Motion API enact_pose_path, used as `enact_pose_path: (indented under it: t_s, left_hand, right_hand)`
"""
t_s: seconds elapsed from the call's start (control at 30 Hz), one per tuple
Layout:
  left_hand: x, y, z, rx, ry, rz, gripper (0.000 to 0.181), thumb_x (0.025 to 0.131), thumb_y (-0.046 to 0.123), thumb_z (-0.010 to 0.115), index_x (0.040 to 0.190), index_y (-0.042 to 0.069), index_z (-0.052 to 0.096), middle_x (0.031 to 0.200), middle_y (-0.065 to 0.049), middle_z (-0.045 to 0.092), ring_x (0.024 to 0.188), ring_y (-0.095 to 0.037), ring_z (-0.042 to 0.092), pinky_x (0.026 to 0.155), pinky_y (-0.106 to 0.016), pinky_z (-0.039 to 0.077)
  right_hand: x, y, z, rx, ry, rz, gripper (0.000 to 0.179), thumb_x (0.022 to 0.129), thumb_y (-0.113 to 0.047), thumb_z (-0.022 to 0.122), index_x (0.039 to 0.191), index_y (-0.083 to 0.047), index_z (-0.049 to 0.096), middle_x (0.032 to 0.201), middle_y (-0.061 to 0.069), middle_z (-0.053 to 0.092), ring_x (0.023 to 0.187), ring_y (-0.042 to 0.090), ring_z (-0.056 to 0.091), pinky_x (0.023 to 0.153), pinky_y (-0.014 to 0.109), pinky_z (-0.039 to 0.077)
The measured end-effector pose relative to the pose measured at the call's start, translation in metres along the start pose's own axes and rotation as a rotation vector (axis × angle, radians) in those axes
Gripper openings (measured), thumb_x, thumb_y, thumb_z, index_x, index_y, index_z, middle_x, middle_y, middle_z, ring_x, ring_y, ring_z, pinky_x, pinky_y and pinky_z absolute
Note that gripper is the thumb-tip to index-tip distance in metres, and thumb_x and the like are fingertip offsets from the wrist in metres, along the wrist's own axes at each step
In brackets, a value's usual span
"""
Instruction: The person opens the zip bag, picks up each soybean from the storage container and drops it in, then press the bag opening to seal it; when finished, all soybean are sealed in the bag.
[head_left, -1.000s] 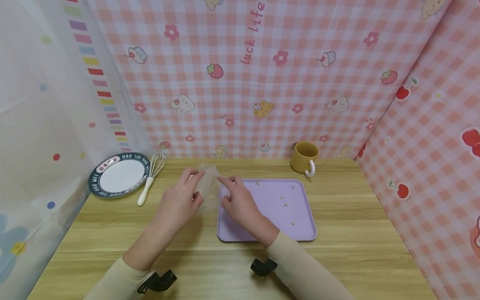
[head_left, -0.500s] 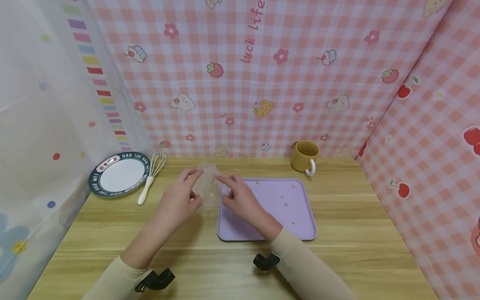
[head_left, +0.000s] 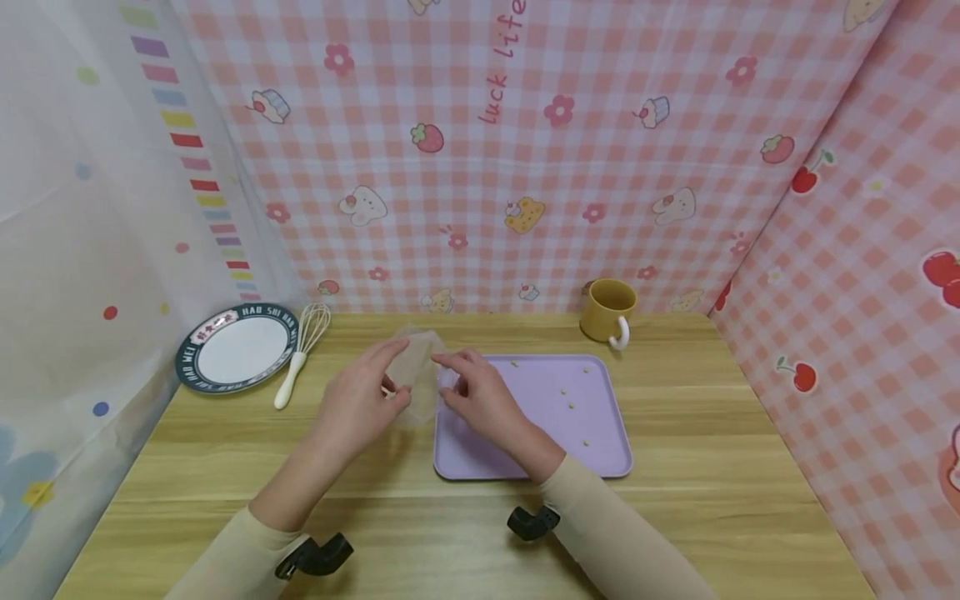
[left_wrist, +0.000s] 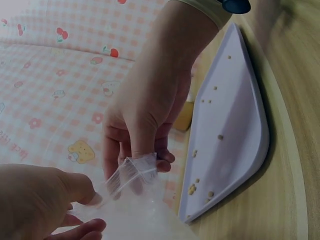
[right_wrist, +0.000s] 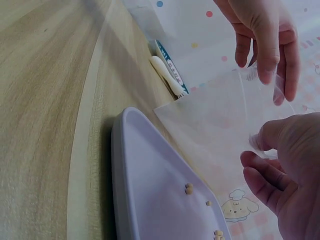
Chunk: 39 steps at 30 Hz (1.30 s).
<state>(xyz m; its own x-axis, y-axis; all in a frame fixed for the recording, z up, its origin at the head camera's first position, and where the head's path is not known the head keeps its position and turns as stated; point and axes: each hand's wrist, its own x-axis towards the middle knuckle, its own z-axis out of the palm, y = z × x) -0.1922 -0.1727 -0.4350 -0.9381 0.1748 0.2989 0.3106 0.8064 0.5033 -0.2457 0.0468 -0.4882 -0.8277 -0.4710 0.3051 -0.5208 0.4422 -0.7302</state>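
A clear plastic zip bag (right_wrist: 210,115) hangs between my two hands, its ribbed zip strip uppermost, just left of a lilac tray (head_left: 525,467). At one side of the bag's mouth, my left hand (head_left: 358,404) pinches the film between thumb and fingers. Opposite it, the right hand (head_left: 483,404) pinches the other side, thumb over the zip strip in the left wrist view. The bag looks see-through, and its lower part overlaps the table in the head view. Several small tan pellets (left_wrist: 220,137) lie scattered on the tray.
Behind the tray's right corner stands a mustard mug (head_left: 607,312) with a white handle. A dark-rimmed plate (head_left: 240,350) and a white-handled whisk (head_left: 300,358) lie at the back left of the wooden table (head_left: 712,467). Patterned cloth walls (head_left: 480,183) enclose the back and sides.
Both hands keep their pinch on the zip bag. The left thumb has shifted slightly to the right, and the film has changed shape a little between the hands.
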Motion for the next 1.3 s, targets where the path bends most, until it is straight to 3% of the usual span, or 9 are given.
enact_pose_path:
  t_s: [0.33,0.77,1.07,1.3]
  left_hand:
    - [0.003,-0.006,0.004,-0.126,-0.008,0.01,0.074,0.087,0.0,0.086,0.156,0.002,0.059,0.155,-0.018,0.061,0.073,-0.012,0.072,0.062,-0.028,0.061]
    - [0.004,-0.01,0.005,-0.141,-0.012,0.018,0.076,0.085,-0.003,0.086,0.156,0.0,0.059,0.156,-0.023,0.06,0.068,-0.01,0.068,0.061,-0.028,0.06]
    - [0.006,-0.011,0.006,-0.172,-0.054,-0.013,0.081,0.085,-0.001,0.086,0.16,0.001,0.055,0.162,-0.022,0.055,0.069,-0.007,0.069,0.063,-0.027,0.06]
    - [0.006,-0.01,0.006,-0.209,-0.065,-0.019,0.078,0.086,-0.003,0.084,0.159,0.003,0.056,0.159,-0.022,0.057,0.071,-0.007,0.067,0.063,-0.027,0.059]
  right_hand:
    - [-0.002,-0.002,-0.001,0.044,0.023,-0.032,0.05,0.098,0.0,0.081,0.147,-0.008,0.071,0.131,0.015,0.067,0.081,0.012,0.064,0.067,0.026,0.057]
    - [-0.016,-0.005,-0.02,0.101,0.06,-0.102,0.05,0.098,-0.011,0.086,0.146,-0.008,0.072,0.138,0.014,0.064,0.079,0.011,0.067,0.069,0.029,0.061]
    - [-0.043,0.02,-0.055,0.06,0.047,-0.02,0.037,0.098,-0.01,0.085,0.134,-0.01,0.076,0.12,0.004,0.071,0.081,0.011,0.067,0.071,0.029,0.058]
    - [-0.068,0.054,-0.087,-0.01,0.048,0.048,0.031,0.097,-0.006,0.085,0.127,-0.007,0.076,0.112,0.013,0.075,0.083,0.013,0.067,0.072,0.029,0.057]
